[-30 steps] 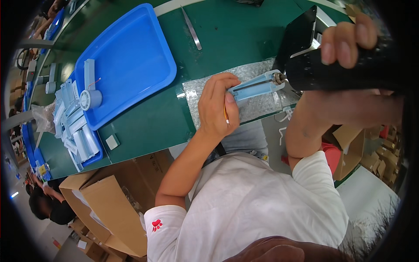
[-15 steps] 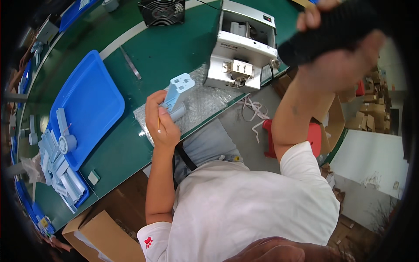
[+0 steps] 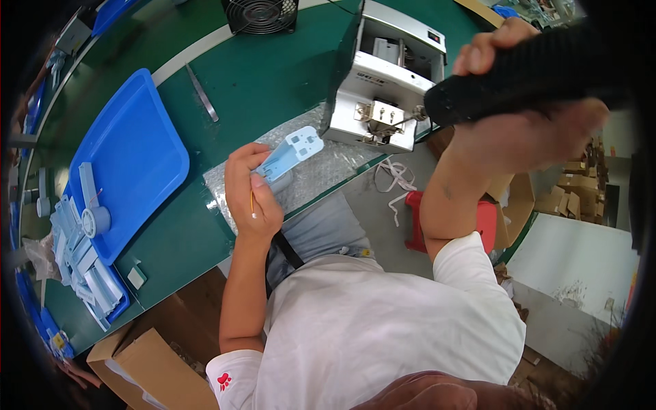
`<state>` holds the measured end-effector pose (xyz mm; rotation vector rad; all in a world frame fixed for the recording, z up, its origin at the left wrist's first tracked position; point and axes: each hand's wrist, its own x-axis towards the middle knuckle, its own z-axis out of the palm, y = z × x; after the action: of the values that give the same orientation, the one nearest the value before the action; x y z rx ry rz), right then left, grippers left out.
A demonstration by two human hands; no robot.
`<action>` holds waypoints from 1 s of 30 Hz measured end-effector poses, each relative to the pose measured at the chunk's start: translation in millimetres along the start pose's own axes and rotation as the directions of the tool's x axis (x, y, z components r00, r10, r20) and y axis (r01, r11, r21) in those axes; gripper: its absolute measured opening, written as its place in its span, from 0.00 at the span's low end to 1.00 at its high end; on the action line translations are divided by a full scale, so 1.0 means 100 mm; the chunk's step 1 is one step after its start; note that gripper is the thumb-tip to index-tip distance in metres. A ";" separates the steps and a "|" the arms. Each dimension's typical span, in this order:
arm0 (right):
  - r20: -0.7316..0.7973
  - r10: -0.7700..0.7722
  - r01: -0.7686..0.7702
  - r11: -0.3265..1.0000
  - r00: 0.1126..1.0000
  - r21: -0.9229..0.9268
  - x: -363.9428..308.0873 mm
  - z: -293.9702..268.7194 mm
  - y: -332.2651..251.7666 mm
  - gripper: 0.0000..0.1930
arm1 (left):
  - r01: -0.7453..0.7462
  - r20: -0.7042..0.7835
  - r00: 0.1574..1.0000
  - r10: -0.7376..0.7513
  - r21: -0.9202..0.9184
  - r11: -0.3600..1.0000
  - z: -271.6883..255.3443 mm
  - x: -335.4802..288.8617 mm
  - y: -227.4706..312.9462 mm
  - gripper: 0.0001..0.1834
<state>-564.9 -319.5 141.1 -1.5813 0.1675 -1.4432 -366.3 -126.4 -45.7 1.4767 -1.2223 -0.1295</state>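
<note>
My left hand (image 3: 251,191) is closed around a light-blue plastic housing (image 3: 290,154) over the bubble wrap. Its flat end with small square openings tilts up and right. A thin yellow wire (image 3: 252,202) with a pale tip hangs by my fingers. My right hand (image 3: 519,130), partly blurred, wraps round a thick black power screwdriver (image 3: 506,78) close to the camera. The screwdriver's metal chuck (image 3: 419,113) points down-left at the front block of a silver screw feeder (image 3: 383,78). I cannot tell whether its bit touches the block.
Bubble wrap (image 3: 314,174) lies on the green table (image 3: 273,75). At left, a blue tray (image 3: 133,150) bears a similar light-blue part (image 3: 94,205), beside a heap of plastic pieces (image 3: 82,253). Tweezers (image 3: 202,93) and a black fan (image 3: 261,15) lie farther back. A red stool (image 3: 485,222) stands below.
The screwdriver's tip has shifted left and down towards the feeder's front block. The housing in my left hand has tipped further right. The whole view has shifted slightly.
</note>
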 end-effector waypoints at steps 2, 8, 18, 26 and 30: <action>0.056 -0.020 0.019 1.000 0.998 0.017 0.06 0.00 0.02 0.54 | 0.010 0.001 1.000 -0.010 -0.012 1.000 -0.01 -0.01 -0.01 0.16; 0.216 0.015 -0.088 0.938 0.976 0.334 0.17 -0.09 0.03 0.44 | 0.001 0.005 1.000 -0.001 -0.030 1.000 -0.01 0.01 0.00 0.16; -0.043 -0.085 0.089 0.989 0.995 0.119 0.22 -0.07 0.08 0.37 | -0.023 -0.048 0.999 0.023 -0.009 1.000 0.03 0.02 -0.04 0.16; -0.113 -0.104 0.109 0.993 0.988 0.043 0.16 -0.07 0.06 0.34 | -0.014 -0.051 0.999 0.013 -0.014 1.000 0.04 0.01 -0.02 0.16; -0.144 -0.106 0.108 0.994 0.984 0.004 0.19 -0.06 0.03 0.32 | -0.011 -0.050 0.999 0.010 -0.006 1.000 0.03 0.01 -0.03 0.16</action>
<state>-562.9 -336.4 151.1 -1.4964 0.1594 -1.6399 -366.3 -129.8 -48.5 1.4598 -1.1884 -0.0886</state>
